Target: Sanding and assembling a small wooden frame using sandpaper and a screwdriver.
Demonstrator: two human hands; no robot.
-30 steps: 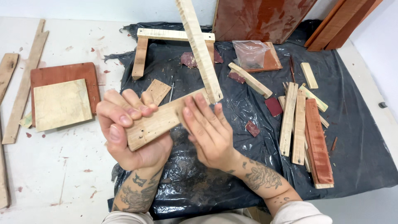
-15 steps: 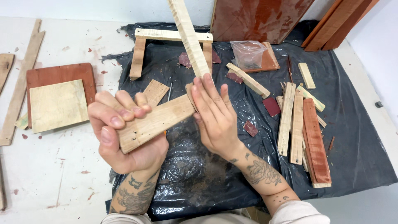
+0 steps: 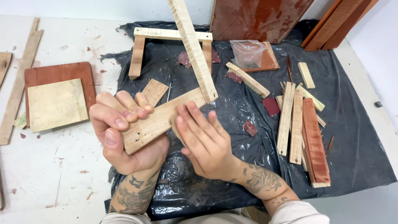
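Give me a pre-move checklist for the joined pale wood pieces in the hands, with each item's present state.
1. Left hand grips the short pale wooden slat: ok, fingers wrap over its top, thumb at its near end.
2. Right hand steadies the slat: ok, flat fingers lie against it.
3. Long pale wooden strip meets the slat's far end: ok, they touch there; whether they are fastened, cannot tell.
4. Strip clears the small pale wooden frame behind: cannot tell, they overlap in view.
5. Fingers clear of the joint: ok, none at that corner.
6. Black plastic sheet under the work: ok, it covers the surface below the hands.
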